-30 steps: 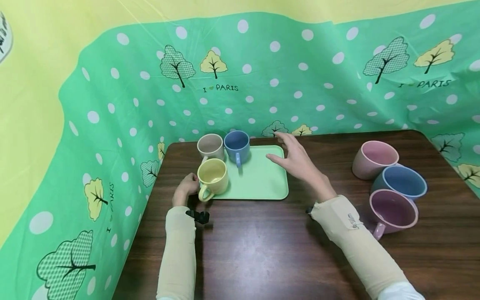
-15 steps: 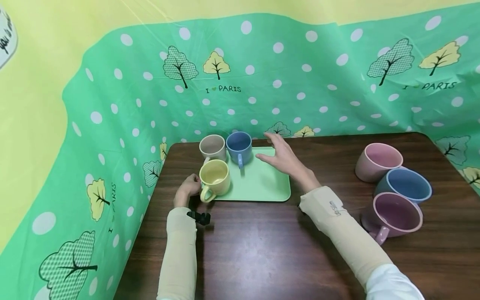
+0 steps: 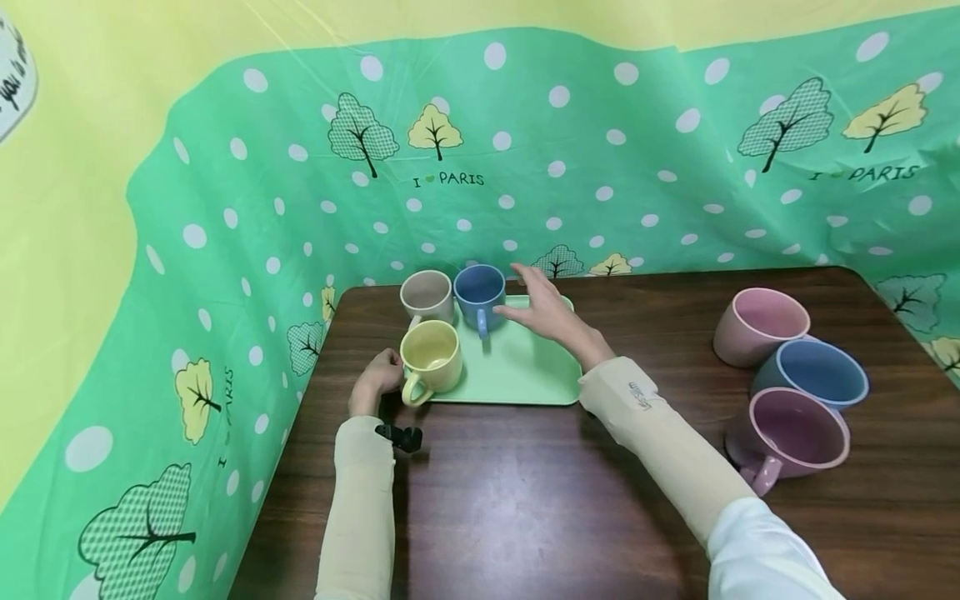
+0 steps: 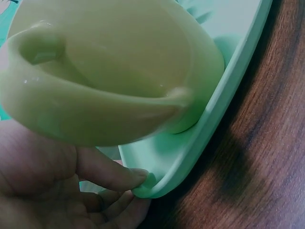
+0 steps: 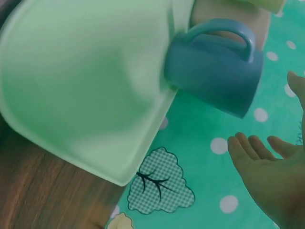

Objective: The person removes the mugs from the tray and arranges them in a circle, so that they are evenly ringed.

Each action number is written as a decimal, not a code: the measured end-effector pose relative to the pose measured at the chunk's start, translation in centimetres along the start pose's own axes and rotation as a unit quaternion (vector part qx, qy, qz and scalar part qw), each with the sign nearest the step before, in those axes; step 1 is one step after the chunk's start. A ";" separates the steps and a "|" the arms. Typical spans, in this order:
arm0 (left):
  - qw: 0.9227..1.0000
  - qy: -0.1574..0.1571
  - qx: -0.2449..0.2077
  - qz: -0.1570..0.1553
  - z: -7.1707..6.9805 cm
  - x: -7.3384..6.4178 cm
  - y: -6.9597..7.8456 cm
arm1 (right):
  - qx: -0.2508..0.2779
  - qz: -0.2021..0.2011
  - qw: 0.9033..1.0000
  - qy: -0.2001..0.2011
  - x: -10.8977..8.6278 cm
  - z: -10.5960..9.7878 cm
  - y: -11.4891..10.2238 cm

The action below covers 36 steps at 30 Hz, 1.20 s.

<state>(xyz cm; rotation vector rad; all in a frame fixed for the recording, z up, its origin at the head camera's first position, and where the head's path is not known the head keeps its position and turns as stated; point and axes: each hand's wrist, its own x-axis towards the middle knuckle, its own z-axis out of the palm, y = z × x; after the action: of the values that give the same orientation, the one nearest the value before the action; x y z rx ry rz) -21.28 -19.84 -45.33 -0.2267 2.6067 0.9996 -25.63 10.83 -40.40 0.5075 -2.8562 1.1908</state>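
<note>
My left hand (image 3: 377, 380) pinches the near left corner of the light green tray (image 4: 164, 179), thumb on top and fingers underneath. Right beside it on the tray stands a yellow mug (image 3: 431, 358), its handle pointing toward me. Behind the yellow mug are a greyish-beige mug (image 3: 427, 297) and a blue mug (image 3: 480, 293), side by side at the tray's back left. My right hand (image 3: 546, 307) is at the right of this blue mug with thumb and fingers spread apart. In the right wrist view the fingers (image 5: 248, 148) show a gap from the blue mug (image 5: 209, 71).
On the right of the brown wooden table (image 3: 510, 508) stand a pink mug (image 3: 738, 337), another blue mug (image 3: 817, 375) and a purple mug (image 3: 757, 446), close together. A green and yellow patterned cloth (image 3: 600, 150) hangs along the back and left side.
My right hand has moved left over the tray toward the blue mug, fingers still spread. My left hand keeps its hold on the tray corner. The view has shifted slightly.
</note>
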 end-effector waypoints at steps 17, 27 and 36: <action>1.000 0.010 0.000 0.009 0.2 0.2 -0.1 | 0.026 0.016 1.000 -0.001 2.3 3.0 0.2; 1.000 0.006 -0.010 0.005 -0.1 0.2 0.1 | 0.019 0.011 1.000 -0.005 3.8 3.7 0.2; 1.000 0.003 -0.007 0.005 -0.1 0.1 0.1 | 0.068 0.041 0.997 -0.010 4.6 3.9 0.8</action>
<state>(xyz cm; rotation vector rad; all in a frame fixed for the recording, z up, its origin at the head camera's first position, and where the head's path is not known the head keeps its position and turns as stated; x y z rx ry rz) -21.36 -19.83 -45.26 -0.2195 2.6086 1.0234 -29.81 7.31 -43.18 0.4111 -2.8521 1.4080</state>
